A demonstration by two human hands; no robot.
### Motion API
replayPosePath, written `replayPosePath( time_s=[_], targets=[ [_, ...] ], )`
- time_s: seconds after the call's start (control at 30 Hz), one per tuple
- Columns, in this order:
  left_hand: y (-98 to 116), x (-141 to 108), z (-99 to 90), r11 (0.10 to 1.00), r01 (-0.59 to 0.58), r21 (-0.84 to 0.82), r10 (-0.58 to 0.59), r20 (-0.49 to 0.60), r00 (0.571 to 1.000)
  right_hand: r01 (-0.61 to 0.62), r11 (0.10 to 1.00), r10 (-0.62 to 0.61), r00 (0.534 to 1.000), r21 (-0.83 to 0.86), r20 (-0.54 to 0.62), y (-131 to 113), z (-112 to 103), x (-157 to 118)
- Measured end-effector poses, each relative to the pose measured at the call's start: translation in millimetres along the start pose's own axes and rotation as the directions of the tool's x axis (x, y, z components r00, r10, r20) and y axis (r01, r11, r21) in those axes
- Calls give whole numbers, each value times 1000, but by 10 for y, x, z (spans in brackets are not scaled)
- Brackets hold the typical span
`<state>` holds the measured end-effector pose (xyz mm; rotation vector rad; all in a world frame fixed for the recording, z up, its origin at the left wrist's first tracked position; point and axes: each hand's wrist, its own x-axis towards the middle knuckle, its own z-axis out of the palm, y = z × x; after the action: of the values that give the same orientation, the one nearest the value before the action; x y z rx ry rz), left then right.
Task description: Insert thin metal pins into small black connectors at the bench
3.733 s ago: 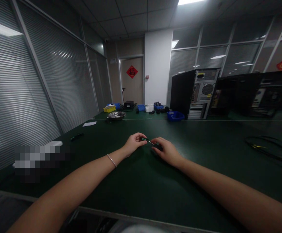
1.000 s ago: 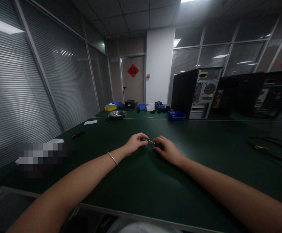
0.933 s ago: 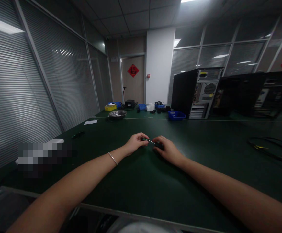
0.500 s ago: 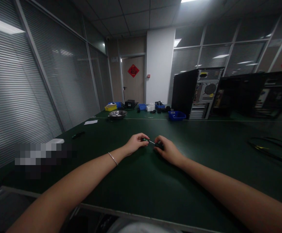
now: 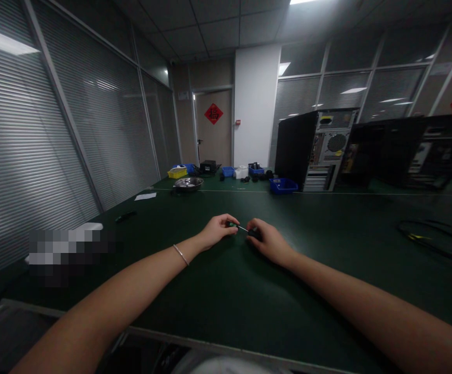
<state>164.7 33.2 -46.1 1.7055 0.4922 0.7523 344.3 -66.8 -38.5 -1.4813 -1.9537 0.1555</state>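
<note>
Green and small, the piece [image 5: 232, 224] sat pinched between the thumb and fingers of the left hand [image 5: 218, 229], out over the middle of the bench [image 5: 226, 296], and across from it the right hand [image 5: 270, 241] had its fingers curled closed around a dark handle [image 5: 254, 234]! Between the two ran a thin metal shaft [image 5: 243, 228], bright against the dark green top, spanning the narrow gap; which end it belonged to, and whether its tip sat inside anything, was too small to tell. Both hands were low, just apart, with a silvery bracelet [image 5: 181, 255] round the left wrist. Over on the left lay a slim dark tool [image 5: 125, 216], a white sheet of paper [image 5: 146, 196] beyond it, and nearer, a pale object [image 5: 87, 228] mostly lost in blur. Further back, what a line-up: a yellow bin [image 5: 177, 173], a shiny metal bowl [image 5: 188, 183] with something in it, and, off to the right, a blue bin [image 5: 283, 186] just beside a tall black computer tower [image 5: 315, 150]. Out on the far right, a black cable [image 5: 439, 248] lay in loose loops, a yellow bit showing among them.
</note>
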Motion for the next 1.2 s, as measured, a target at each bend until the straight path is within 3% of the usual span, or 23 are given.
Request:
replayPosePath(
  time_s=[1.2],
  targets=[
    [35,-20,-6,1000,8,25,-8,13,1000,-19,1000,19,1000,13,17,-28,-17,-4]
  ],
)
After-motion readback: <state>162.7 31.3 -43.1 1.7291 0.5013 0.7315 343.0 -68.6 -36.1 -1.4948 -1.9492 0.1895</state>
